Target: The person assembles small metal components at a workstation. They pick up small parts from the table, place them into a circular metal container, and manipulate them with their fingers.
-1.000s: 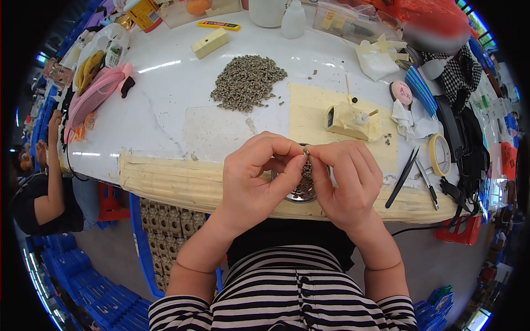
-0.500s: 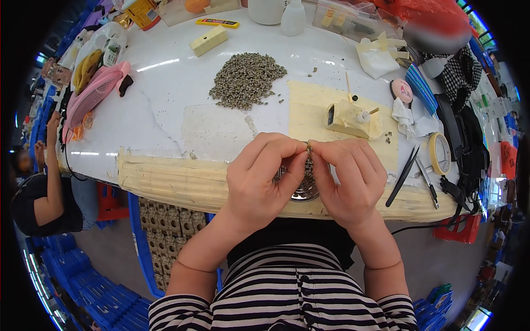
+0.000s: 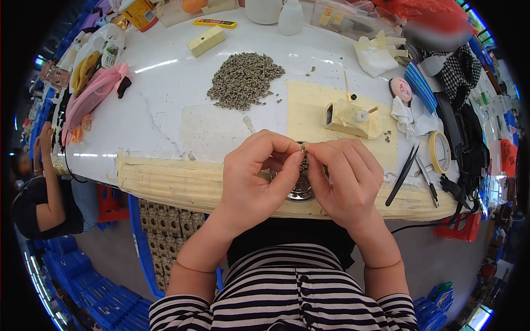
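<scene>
Above a round metal dish [image 3: 301, 197] at the table's near edge, my two hands meet fingertip to fingertip. My left hand [image 3: 259, 174] pinches a tiny metal part [image 3: 303, 149] between thumb and forefinger. From the other side, the thumb and forefinger of my right hand [image 3: 348, 179] close on the same spot. Small metal pieces [image 3: 302, 179] fill the dish, which the hands partly hide. Farther back lies a heap of similar small metal parts [image 3: 243, 80]. The held part is too small to make out in detail.
Right of my hands lie black tweezers [image 3: 402, 175], a pen-like tool [image 3: 428, 179] and a tape roll [image 3: 439, 152]. A taped block [image 3: 348, 118] with sticks stands on yellowish paper. Below the table sits a blue crate [image 3: 135, 237] of metal parts. Another person sits at the left.
Both hands stay pinched together over the dish, with only a slight shift of the fingers. The whole view has moved a little. At the left, the other person's arm has moved slightly.
</scene>
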Motion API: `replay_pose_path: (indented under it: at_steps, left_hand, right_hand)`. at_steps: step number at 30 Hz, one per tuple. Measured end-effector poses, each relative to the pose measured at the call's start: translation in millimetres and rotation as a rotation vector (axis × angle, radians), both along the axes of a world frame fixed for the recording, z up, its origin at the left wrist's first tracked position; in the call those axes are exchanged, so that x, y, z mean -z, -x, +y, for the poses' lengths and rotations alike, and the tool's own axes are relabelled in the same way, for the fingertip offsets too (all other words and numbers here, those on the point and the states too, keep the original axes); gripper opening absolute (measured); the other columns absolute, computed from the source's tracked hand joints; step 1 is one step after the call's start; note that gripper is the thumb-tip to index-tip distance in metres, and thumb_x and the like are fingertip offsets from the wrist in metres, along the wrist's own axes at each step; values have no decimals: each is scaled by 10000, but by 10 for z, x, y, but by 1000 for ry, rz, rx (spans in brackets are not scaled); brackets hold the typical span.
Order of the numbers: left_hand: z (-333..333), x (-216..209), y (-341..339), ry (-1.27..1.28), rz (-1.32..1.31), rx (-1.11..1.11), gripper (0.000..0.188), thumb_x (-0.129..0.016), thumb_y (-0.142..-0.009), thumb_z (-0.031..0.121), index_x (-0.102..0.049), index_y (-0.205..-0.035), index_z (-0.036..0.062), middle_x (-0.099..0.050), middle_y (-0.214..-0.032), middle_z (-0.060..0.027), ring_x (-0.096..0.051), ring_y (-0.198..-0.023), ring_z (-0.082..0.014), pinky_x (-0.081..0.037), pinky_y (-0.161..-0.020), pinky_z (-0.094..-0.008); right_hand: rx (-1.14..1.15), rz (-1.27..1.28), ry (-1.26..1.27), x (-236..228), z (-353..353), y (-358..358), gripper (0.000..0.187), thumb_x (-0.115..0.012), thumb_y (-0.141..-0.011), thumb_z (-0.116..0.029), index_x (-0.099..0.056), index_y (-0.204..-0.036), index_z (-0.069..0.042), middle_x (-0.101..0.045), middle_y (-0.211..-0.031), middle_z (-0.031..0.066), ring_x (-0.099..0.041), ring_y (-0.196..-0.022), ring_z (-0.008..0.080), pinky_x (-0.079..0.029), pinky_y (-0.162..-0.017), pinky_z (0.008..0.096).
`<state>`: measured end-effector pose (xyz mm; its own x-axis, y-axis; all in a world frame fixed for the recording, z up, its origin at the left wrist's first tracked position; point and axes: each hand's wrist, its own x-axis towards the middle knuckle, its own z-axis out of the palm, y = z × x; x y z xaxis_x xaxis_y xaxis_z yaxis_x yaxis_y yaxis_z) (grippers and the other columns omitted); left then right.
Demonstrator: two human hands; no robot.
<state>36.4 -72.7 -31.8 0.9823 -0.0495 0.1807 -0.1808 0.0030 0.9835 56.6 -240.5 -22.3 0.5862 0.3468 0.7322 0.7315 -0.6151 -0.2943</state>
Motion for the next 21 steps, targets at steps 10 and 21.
replay_pose_path:
  at_steps: [10, 21]
  left_hand:
    - [14, 3, 5, 67, 70, 11, 73, -699, -906, 13, -667, -950, -37, -663, -904, -69, -662, -758, -92, -559, -660, -225]
    - [17, 11, 10, 132, 76, 52, 66, -698, -901, 1, -658, -939, -36, -658, -904, -61, -656, -766, -78, -559, -664, -216]
  right_hand:
    - [3, -9, 17, 1, -4, -12, 211, -743, -707, 12, -684, -907, -13, -644, -753, 71, -629, -666, 231, -503, -572, 330]
    - [-36, 56, -116, -6, 27, 10, 171, -740, -685, 14, -649, -819, -39, -610, -701, 62, -576, -599, 237, -462, -531, 339]
